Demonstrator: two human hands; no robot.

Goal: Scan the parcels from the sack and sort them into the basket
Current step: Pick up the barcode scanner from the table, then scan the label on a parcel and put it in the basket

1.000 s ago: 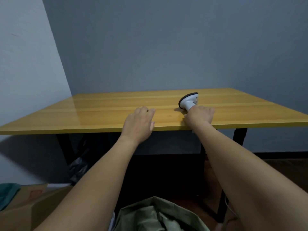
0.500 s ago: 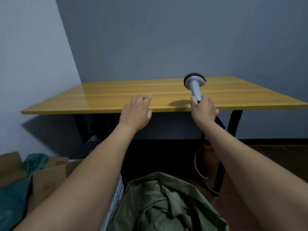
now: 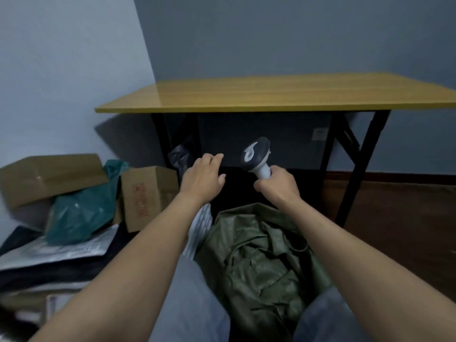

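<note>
The scanner (image 3: 255, 154) has come off the table (image 3: 246, 95), gripped in the right hand (image 3: 277, 185); left hand (image 3: 202, 180) hangs open above the sack (image 3: 259, 257) below. Getting ready: next, reach in for a parcel.

The right hand (image 3: 277, 185) grips the handle of a scanner (image 3: 256, 156), its dark head tilted up and to the left. The left hand (image 3: 202, 178) hangs beside it with loose fingers, holding nothing. Below both arms lies a crumpled green sack (image 3: 259, 262). A yellow table (image 3: 271, 95) stands beyond. On the left are cardboard boxes (image 3: 148, 193), a teal bag (image 3: 81, 215) and flat white parcels (image 3: 61, 250).
</note>
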